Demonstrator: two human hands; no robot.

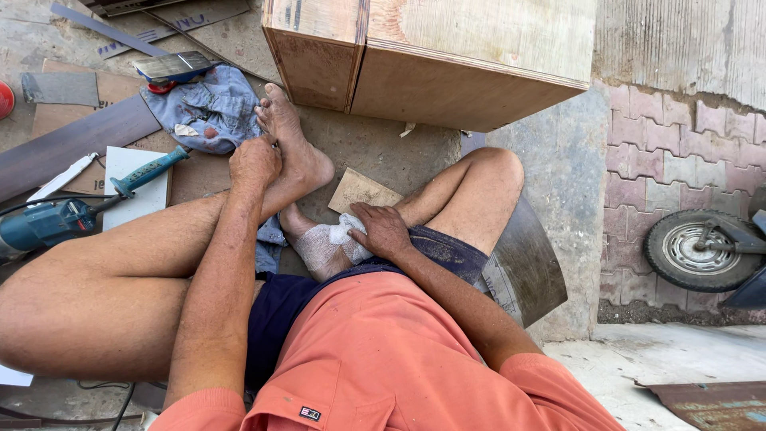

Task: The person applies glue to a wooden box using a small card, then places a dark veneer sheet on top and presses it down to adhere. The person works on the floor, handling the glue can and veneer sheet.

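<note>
Plywood forms the big box (431, 56) across the upper middle of the frame, resting on the concrete floor (558, 168). Below it, at centre, the person sits with legs folded. A blue power tool (48, 223) lies at the left edge, a crumpled denim cloth (209, 108) in the upper left. The left hand (255, 162) is clenched against the bare foot (291, 148) left of centre. The right hand (383, 230) grasps a white cloth (339, 235) pressed on the other foot (319, 249), at centre frame.
</note>
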